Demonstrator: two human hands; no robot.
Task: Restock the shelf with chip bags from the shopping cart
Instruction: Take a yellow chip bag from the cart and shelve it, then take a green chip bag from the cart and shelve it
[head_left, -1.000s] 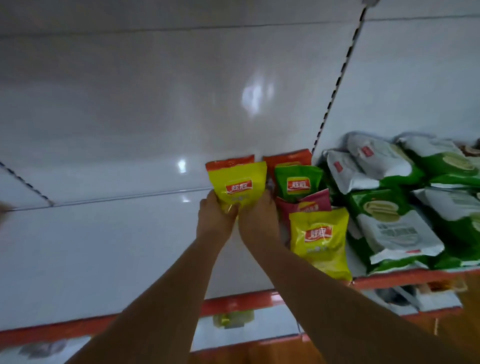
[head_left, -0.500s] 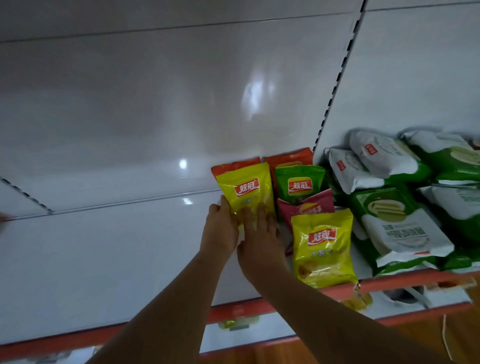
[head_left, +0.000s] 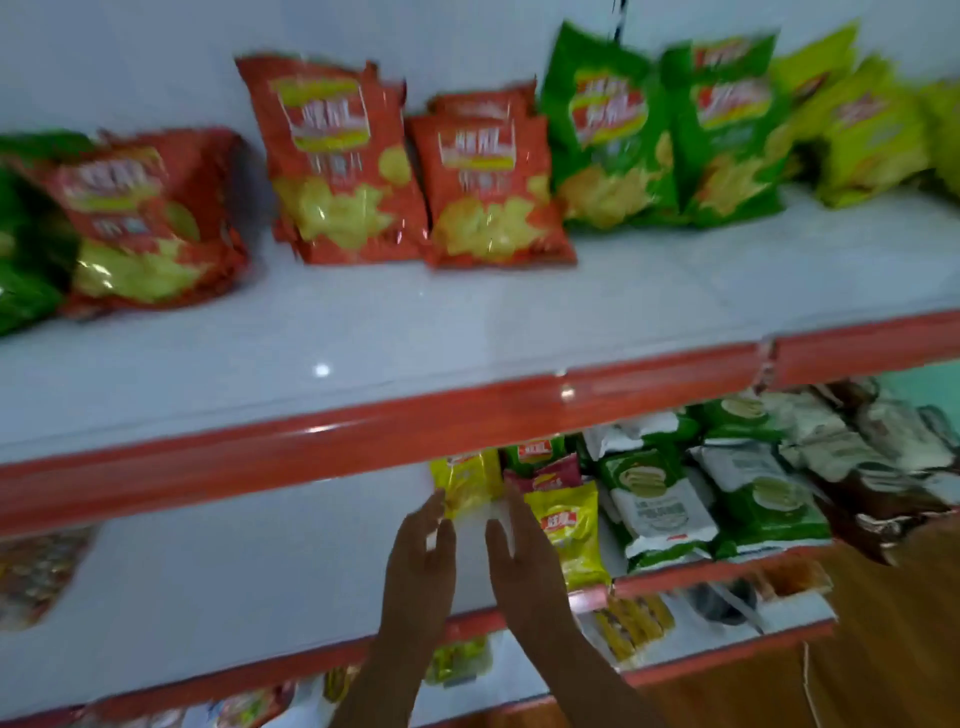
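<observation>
Risk first: the small yellow bag (head_left: 467, 480) stands at the back of the middle shelf (head_left: 208, 561), its top hidden behind the red edge strip (head_left: 363, 431) of the shelf above. Judged from this view, nothing props it on its 9 o'clock side, where the shelf is bare, so it could tip that way or slide forward once the hands are away. A second hazard: the other yellow bag (head_left: 566, 525), at 3 o'clock of the hands, lies close to the right wrist; a careless pull back could drag it over the shelf's front lip. Motion blur is heavy, so contact cannot be confirmed exactly.

Pose: both arms rise from the bottom of the frame, side by side, palms facing each other. The left hand (head_left: 421, 551) has fingers straight and relaxed, tips near the lower left corner of the small yellow bag; whether they touch cannot be told. The right hand (head_left: 519, 551) is likewise spread, fingers extended toward 12 o'clock, tips just beside the bag's lower right corner. Neither hand is curled round anything; both grips are loose and hold nothing.

Upper shelf at 12 o'clock carries orange bags (head_left: 337, 166) and green bags (head_left: 613, 130), upright against the back wall. The shopping cart is not in view.
</observation>
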